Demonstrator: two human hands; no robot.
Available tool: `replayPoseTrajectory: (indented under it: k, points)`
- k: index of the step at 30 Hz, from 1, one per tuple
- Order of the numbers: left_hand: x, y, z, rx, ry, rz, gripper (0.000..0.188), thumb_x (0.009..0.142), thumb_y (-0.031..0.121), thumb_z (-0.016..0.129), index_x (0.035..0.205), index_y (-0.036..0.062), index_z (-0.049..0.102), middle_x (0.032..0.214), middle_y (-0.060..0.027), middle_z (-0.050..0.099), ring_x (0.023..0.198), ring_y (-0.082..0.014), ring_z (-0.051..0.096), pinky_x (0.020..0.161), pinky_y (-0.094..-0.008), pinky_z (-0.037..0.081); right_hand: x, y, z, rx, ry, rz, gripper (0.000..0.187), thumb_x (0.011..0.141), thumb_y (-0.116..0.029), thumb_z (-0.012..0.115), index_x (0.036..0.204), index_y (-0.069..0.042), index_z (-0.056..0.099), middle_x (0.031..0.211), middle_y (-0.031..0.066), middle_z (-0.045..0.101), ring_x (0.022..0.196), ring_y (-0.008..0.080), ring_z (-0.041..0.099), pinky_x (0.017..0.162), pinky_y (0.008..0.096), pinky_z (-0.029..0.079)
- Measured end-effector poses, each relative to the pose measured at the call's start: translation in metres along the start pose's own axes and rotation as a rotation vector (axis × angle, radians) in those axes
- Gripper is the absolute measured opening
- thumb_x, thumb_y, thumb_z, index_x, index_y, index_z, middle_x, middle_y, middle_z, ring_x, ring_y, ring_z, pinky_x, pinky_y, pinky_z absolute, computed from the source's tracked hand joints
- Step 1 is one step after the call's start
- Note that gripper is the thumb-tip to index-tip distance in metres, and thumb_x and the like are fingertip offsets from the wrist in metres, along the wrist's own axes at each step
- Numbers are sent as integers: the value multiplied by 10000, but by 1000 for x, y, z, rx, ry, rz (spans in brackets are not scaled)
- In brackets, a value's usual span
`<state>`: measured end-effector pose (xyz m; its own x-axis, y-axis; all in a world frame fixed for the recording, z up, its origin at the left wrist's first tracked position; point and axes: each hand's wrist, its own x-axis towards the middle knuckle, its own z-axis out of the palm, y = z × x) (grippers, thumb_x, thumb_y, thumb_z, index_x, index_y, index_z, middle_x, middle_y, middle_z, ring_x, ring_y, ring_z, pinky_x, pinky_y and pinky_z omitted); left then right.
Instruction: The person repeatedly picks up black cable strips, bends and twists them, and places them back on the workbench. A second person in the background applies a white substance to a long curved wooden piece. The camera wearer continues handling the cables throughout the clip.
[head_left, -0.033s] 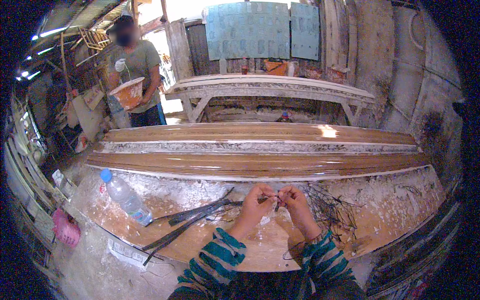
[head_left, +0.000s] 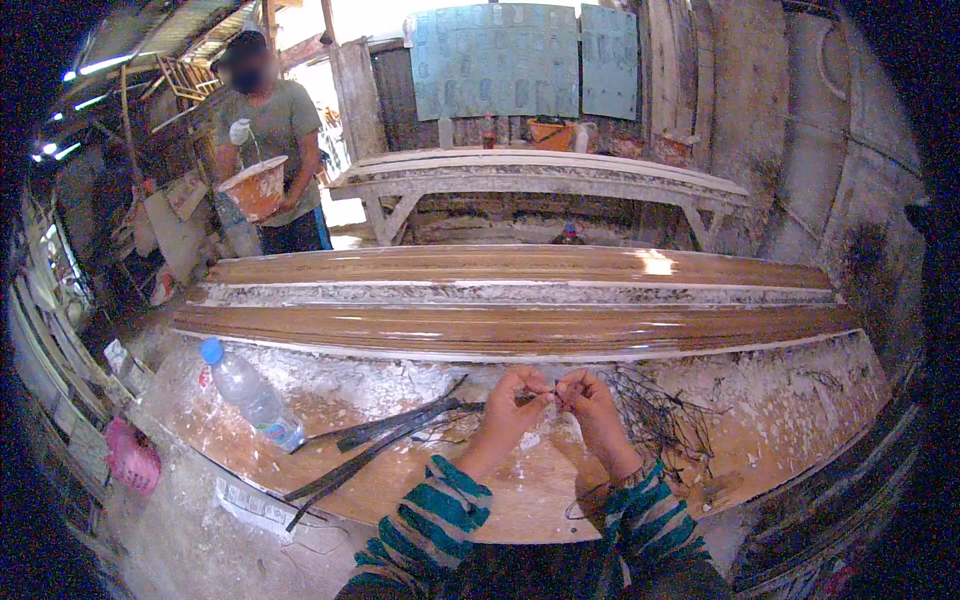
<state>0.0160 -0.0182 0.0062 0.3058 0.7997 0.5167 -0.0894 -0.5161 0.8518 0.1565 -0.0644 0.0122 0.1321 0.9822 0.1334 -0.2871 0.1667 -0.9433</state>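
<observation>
Close together above the wooden board (head_left: 520, 505), both my hands are closed in a pinch. The fingertips of my left hand (head_left: 517, 410) almost meet those of my right hand (head_left: 594, 415). Between them shows a small piece of thin dark strand, mostly hidden by the fingers. Several flat black strips (head_left: 395, 440) lie to the left of my left hand, and their right ends run behind it. Beside my right hand spreads a tangled heap of thin black strands (head_left: 672, 420).
A clear plastic bottle (head_left: 245, 390) with a blue cap lies at left. Two long, glossy brown moulds (head_left: 500, 330) run across beyond my hands. At far left a person (head_left: 270, 130) holds an orange basin (head_left: 255, 190). A white-stained bench (head_left: 520, 175) stands behind.
My fingertips have shifted very slightly, and less of the dark strand shows below them. Everything else stays the same.
</observation>
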Motion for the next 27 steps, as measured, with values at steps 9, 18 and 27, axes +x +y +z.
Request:
replayPoseTrajectory:
  k: [9,18,27]
  points:
    - [2,4,-3,-369,-52,-324,395,746,17,637,1086,70,445,784,-33,600,702,-91,563,545,-207,440,-3,-1,12,-603,205,-465,104,751,-151,642,769,-57,600,701,25,589,707,132,527,663,273,402]
    - [3,2,-4,-401,-17,-308,486,756,21,629,1161,88,370,831,-86,612,741,-122,583,551,-220,446,-12,-18,20,-873,235,-530,122,706,-121,673,808,-53,662,772,71,634,749,193,571,707,306,415]
    - [-1,7,0,36,14,1,314,744,65,649,1031,49,524,863,-49,620,830,-180,595,723,-283,487,-9,-7,12,-511,180,-257,152,737,-106,648,846,1,644,810,82,636,783,146,577,719,268,444]
